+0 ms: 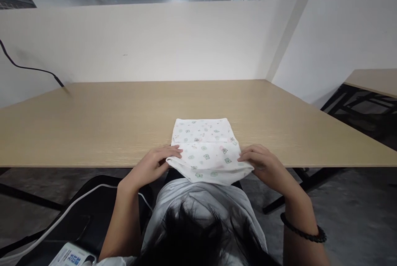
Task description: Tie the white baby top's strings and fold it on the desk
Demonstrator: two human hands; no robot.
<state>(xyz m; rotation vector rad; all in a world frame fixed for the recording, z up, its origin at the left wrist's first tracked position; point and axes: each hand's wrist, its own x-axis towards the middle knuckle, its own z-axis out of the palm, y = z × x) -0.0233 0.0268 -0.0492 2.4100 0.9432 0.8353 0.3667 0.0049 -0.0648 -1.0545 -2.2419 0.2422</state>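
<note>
A white cloth (204, 150) printed with small green and pink figures lies at the front edge of the table. Its far part is flat on the tabletop, with a crease across the middle, and its near part hangs over the edge toward my lap. My left hand (155, 162) grips the cloth's left side, fingers on top and thumb below. At the right side, my right hand (262, 162) pinches the cloth in the same way. Parts of both thumbs are hidden.
The wooden table (124, 113) reaches back to a white partition (167, 42). A black cable (31, 68) comes down at the far left. Beside me on the left is a black chair (93, 208) with a white cord (71, 208) and a labelled box (72, 255). Another table (375, 80) stands to the right.
</note>
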